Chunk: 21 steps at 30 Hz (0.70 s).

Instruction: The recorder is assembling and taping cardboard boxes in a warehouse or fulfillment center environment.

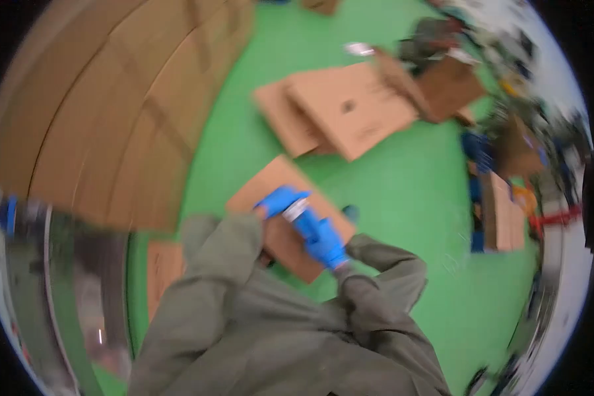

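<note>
In front of me, a flat brown cardboard piece lies low between my legs, over the green floor. Both my hands wear blue gloves and are over it. A blue object with a white part is between them, too blurred to name. My right hand is closed round its near, blue end. At the white end is my left hand, touching or very close to it; motion smears its fingers, so their grip is unclear.
Flattened cardboard boxes lie on the green floor ahead. A tall stack of cardboard stands along the left. Another carton sits farther off, and a cardboard box stands at right amid clutter. A cardboard strip lies at lower left.
</note>
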Motion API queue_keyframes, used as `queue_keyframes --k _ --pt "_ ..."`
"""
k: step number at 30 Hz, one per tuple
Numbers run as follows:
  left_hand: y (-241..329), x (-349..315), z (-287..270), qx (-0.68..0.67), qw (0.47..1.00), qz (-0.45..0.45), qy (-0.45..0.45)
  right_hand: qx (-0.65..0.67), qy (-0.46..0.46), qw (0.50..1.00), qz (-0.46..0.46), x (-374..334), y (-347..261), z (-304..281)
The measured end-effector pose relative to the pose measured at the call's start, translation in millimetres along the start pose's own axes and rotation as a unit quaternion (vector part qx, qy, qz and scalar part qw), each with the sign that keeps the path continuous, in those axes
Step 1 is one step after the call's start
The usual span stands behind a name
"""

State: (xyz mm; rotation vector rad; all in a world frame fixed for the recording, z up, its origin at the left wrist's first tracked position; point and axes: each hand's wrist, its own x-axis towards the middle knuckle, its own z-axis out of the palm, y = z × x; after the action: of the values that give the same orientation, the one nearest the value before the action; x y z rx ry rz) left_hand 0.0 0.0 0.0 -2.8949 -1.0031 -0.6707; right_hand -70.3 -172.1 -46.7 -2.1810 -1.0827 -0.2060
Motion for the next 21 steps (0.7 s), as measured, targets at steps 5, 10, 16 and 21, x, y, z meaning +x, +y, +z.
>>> queue_keyframes --k 5,10,16,21 --pt "-33.1 -27.3 173.5 -0.329 0.854 0.157 -0.371 -0.007 -0.122 0.975 0.185 -14.5 44.8 37.0" --pt "-59.5 88.9 195.7 -0.231 0.91 0.141 -0.314 -0.023 -0.278 0.921 0.272 87.2 37.3 -8.8" --pt "-110.9 78.5 257.8 -0.151 0.873 0.119 -0.448 -0.082 -0.383 0.886 0.248 176.0 19.9 34.1" --pt "-99.3 5.0 295.0 -0.184 0.888 -0.005 -0.422 -0.076 -0.399 0.881 0.244 168.1 25.9 25.1"
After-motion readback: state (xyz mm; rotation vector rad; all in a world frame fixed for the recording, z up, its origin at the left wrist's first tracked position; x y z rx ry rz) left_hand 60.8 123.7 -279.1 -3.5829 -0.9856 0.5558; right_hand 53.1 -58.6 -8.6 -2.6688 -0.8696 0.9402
